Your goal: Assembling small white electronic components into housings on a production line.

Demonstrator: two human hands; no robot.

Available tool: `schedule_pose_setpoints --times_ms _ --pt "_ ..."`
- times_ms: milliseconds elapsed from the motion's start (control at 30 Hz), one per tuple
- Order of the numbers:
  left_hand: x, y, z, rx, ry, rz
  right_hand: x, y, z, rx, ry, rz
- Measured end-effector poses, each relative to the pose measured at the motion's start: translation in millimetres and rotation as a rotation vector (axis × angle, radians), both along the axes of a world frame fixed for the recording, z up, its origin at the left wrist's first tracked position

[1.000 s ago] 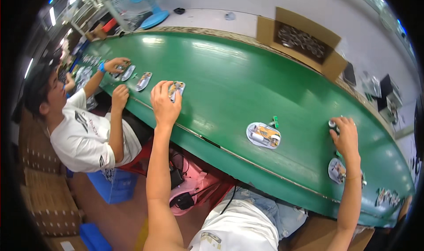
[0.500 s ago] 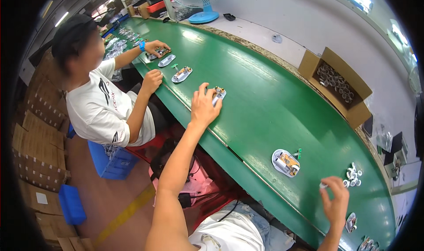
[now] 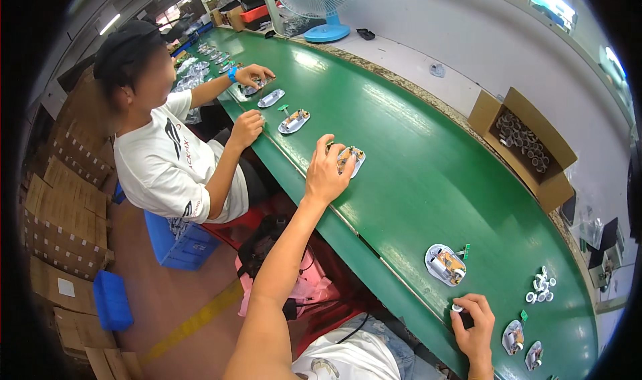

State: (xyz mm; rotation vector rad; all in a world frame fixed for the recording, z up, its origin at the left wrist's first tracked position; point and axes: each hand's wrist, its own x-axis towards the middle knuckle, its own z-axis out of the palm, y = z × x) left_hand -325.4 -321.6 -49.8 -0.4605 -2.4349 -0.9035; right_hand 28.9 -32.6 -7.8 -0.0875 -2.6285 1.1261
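My left hand [image 3: 329, 174] is stretched out over the green bench, its thumb and fingers curled round the edges of a white oval housing [image 3: 352, 161] with an orange-brown circuit board inside. Part of that housing is hidden by the fingers. Low at the right, my right hand [image 3: 475, 328] pinches a small white ring [image 3: 458, 308] between thumb and fingertips. Just beyond it lies another open white housing [image 3: 446, 265], a small green board [image 3: 466, 251] standing out at its side. Loose white rings [image 3: 540, 286] are heaped farther right.
Two more housings [image 3: 513, 338] lie right of my right hand. A cardboard box [image 3: 555, 149] of white rings stands at the back right. On the left, a co-worker [image 3: 160, 139] handles parts at the bench. A blue fan [image 3: 328, 32] stands at the back.
My right hand has moved left with the white ring, toward the bench's near edge, uncovering a housing behind it. My left hand stays at its housing. The view has shifted slightly.
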Motion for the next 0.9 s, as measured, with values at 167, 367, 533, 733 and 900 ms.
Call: schedule_pose_setpoints --times_ms 167,367,533,733,900 --pt "-7 -7 -4 0.038 0.051 0.022 1 0 4 -0.113 -0.036 -0.039" --pt "-7 -5 -5 0.027 0.007 0.0 3 1 4 -0.114 -0.041 -0.056" --pt "-7 -6 -2 0.005 -0.024 -0.023 3 -1 7 -0.119 -0.02 -0.07" --pt "-7 -5 0 0.026 -0.02 -0.022 3 -1 8 -0.118 -0.011 -0.07" --pt "-6 -9 2 0.018 -0.036 -0.016 3 -4 11 -0.132 -0.022 -0.079"
